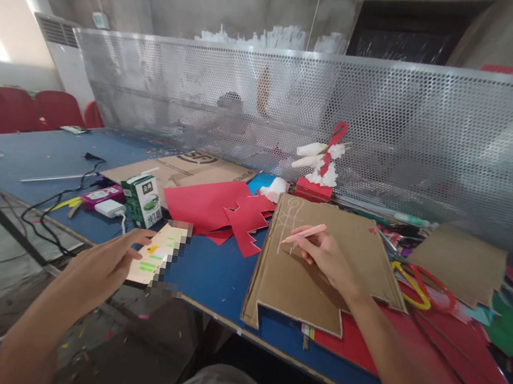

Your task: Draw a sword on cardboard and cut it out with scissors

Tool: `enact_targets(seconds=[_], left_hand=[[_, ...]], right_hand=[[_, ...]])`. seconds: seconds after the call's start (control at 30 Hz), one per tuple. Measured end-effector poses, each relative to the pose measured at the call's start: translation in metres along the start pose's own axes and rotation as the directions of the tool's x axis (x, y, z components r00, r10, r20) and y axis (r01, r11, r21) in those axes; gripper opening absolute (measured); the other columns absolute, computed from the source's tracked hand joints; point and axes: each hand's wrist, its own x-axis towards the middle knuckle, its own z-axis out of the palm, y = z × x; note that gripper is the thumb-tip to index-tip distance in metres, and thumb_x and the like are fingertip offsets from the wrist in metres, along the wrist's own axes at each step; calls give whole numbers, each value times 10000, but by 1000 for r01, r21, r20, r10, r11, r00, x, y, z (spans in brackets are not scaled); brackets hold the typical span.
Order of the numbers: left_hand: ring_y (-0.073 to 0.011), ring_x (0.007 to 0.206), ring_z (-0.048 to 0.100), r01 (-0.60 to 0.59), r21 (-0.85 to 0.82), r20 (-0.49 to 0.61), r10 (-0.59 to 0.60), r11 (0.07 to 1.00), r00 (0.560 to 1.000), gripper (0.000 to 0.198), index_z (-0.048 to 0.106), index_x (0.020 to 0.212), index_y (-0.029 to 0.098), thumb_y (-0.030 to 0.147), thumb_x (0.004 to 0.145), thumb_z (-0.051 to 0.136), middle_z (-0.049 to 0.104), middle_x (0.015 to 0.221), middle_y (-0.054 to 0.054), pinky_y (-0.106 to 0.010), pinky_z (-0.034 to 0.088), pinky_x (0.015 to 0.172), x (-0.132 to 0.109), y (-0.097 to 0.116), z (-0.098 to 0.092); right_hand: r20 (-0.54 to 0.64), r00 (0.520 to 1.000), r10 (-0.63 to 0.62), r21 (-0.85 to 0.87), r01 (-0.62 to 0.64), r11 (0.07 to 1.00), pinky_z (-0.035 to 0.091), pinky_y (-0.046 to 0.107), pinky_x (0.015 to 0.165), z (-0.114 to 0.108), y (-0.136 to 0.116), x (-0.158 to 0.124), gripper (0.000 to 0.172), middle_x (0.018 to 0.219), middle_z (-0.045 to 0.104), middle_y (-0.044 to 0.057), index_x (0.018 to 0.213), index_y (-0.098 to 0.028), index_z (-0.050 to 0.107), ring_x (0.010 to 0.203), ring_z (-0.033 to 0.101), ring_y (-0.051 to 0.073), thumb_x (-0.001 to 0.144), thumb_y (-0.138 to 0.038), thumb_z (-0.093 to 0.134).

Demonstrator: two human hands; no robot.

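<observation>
My right hand (pixel 318 251) grips a pale pink pen (pixel 311 233), its tip down on a sheet of brown cardboard (pixel 322 295). Pale drawn outlines (pixel 291 214) run along the cardboard's upper left, beside the pen. At the table's front edge my left hand (pixel 115 254) reaches over the left side of a phone (pixel 154 257) with a lit screen. Its fingers are loosely stretched, tips at the screen; the rest of the fingers are hidden. Pixelation covers the phone's right edge. Behind the phone stands a green and white drink carton (pixel 143 199).
Red paper (pixel 205 203) lies between carton and cardboard. Yellow-handled and red-handled scissors (pixel 417 288) rest at the cardboard's right. A white charger (pixel 109 208) and black cables (pixel 32 223) are at left. A perforated metal screen (pixel 181 81) borders the blue table (pixel 218 271) at the back.
</observation>
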Motion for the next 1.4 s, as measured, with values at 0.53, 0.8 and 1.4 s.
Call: enact_targets(seconds=[0.53,0.8,1.4], left_hand=[[-236,1114,697,-23,10,-8,23,1000,1000,516,492,1392,291,241,923,283,745,1207,-47,-329,453,871,2,-6,6],[-221,1101,699,-24,6,-44,25,1000,999,504,490,1386,316,250,929,288,735,1230,-23,-315,445,854,-1,-5,4],[-255,1052,721,-23,-14,-52,22,1000,998,500,528,1369,251,246,919,310,768,1187,-67,-338,480,874,-3,3,0]], right_hand=[[-13,999,30,-22,-30,999,385,241,511,1,-8,-3,308,1008,694,63,981,-190,781,592,471,80,882,-476,721],[4,1000,6,-14,-6,1000,390,239,513,0,-4,-2,282,1163,680,78,926,-200,816,615,499,76,904,-458,704],[-8,1000,15,13,-14,1000,393,254,500,1,-3,-1,297,1176,697,98,928,-189,787,606,496,89,873,-472,716]])
